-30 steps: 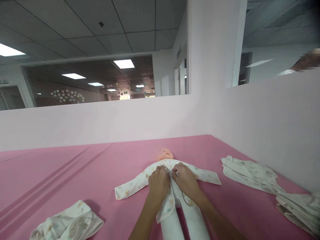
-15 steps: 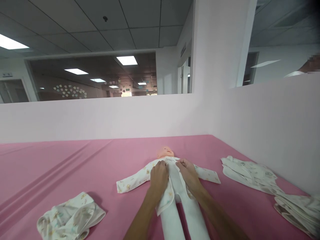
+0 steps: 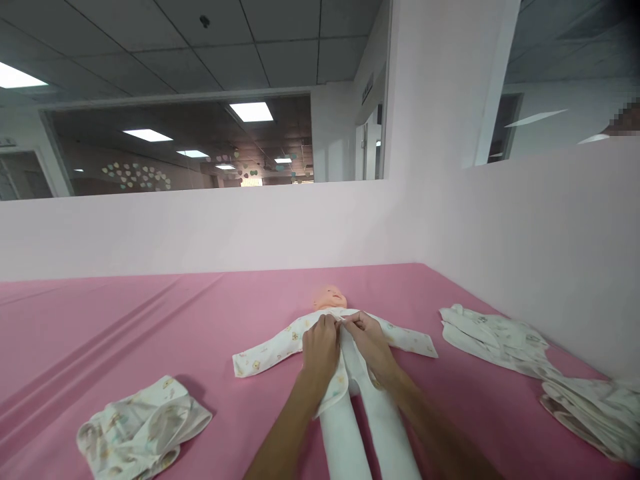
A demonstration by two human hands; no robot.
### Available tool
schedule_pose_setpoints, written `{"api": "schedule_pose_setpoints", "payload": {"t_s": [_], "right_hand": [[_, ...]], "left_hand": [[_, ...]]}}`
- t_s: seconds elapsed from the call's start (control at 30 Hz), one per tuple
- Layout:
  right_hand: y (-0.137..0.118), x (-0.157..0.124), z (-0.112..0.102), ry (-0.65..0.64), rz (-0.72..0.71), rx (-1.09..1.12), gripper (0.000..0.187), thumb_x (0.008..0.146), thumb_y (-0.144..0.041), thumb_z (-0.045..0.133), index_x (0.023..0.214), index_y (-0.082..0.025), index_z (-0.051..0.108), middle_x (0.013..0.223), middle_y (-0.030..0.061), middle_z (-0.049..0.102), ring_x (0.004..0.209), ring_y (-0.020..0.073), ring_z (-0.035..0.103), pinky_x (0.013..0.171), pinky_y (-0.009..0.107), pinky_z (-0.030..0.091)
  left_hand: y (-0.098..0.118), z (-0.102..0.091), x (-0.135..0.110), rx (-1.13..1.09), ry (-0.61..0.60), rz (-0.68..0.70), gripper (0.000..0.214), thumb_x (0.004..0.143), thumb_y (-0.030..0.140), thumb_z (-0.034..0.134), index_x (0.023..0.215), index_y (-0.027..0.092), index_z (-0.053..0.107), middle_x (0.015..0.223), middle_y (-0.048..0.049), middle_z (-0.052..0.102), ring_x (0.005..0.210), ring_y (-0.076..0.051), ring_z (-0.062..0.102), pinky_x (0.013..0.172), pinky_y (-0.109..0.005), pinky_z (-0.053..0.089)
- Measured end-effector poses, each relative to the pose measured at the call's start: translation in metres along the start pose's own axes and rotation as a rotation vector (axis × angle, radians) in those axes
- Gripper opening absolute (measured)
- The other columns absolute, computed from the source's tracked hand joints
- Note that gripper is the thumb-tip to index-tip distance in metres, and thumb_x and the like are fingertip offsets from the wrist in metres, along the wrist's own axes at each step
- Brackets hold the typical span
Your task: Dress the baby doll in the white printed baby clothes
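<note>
A baby doll (image 3: 330, 297) lies on its back with its head away from me. It wears a white baby jacket (image 3: 280, 347) with a small print, sleeves spread to both sides, and its white legs (image 3: 345, 437) point towards me. My left hand (image 3: 321, 343) is closed on the jacket's left front edge near the neck. With thumb and fingers pinched, my right hand (image 3: 369, 340) grips the opposite front edge, close beside the left. Below the hands the jacket front hangs apart over the white body. My fingers hide the exact spot they hold.
A crumpled printed baby garment (image 3: 145, 427) lies at the front left on the pink sheet (image 3: 200, 333). To the right are folded white garments (image 3: 495, 340) and another folded pile (image 3: 595, 413). White walls (image 3: 200, 233) with windows border the back and right. Part of a person (image 3: 623, 123) shows behind the right window.
My right hand has moved left and brought its jacket edge towards my left hand, so the two hands are now nearly touching. The view has tilted slightly down.
</note>
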State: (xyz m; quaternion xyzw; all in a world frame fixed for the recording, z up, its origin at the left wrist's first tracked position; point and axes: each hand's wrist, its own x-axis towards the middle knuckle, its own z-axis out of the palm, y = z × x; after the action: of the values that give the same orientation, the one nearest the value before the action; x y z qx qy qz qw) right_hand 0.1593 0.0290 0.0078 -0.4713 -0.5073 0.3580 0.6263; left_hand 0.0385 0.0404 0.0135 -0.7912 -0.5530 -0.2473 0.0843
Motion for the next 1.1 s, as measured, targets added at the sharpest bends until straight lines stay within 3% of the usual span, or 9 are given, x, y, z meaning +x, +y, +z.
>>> {"api": "schedule_pose_setpoints", "payload": {"t_s": [0.3,0.67,0.93,1.1], "right_hand": [[0.004,-0.002,0.001,-0.052,-0.035,0.006,0.017,0.079,-0.036,0.060,0.076,-0.020,0.064,0.082,0.0026,0.068,0.082,0.0206,0.059,0.078,0.033,0.044],[-0.003,-0.008,0.005,0.058,-0.016,-0.007,0.019,0.077,-0.036,0.061,0.081,-0.019,0.067,0.092,0.0056,0.070,0.092,0.0225,0.061,0.084,0.034,0.044],[-0.003,-0.011,0.003,0.028,0.009,-0.008,0.019,0.078,-0.038,0.059,0.077,-0.020,0.065,0.084,0.0029,0.069,0.084,0.0204,0.059,0.077,0.032,0.045],[0.003,-0.009,0.002,0.042,-0.024,-0.042,0.018,0.080,-0.036,0.058,0.075,-0.019,0.063,0.080,0.0024,0.067,0.081,0.0201,0.058,0.075,0.032,0.045]], "left_hand": [[0.000,0.002,-0.001,0.018,0.019,0.034,0.019,0.089,0.011,0.043,0.097,0.021,0.057,0.094,-0.0009,0.065,0.081,-0.020,0.062,0.060,-0.031,0.033],[0.003,0.004,-0.001,0.024,0.019,-0.006,0.026,0.100,0.025,0.032,0.095,0.020,0.057,0.093,-0.0026,0.066,0.082,-0.020,0.063,0.060,-0.032,0.033],[0.001,0.001,-0.003,0.020,-0.010,0.054,0.020,0.095,0.015,0.037,0.094,0.020,0.057,0.095,-0.0017,0.065,0.083,-0.019,0.062,0.062,-0.033,0.034],[0.000,0.001,-0.002,-0.069,-0.002,0.045,0.022,0.096,0.019,0.038,0.089,0.021,0.059,0.092,0.0006,0.066,0.082,-0.017,0.061,0.062,-0.031,0.033]]}}
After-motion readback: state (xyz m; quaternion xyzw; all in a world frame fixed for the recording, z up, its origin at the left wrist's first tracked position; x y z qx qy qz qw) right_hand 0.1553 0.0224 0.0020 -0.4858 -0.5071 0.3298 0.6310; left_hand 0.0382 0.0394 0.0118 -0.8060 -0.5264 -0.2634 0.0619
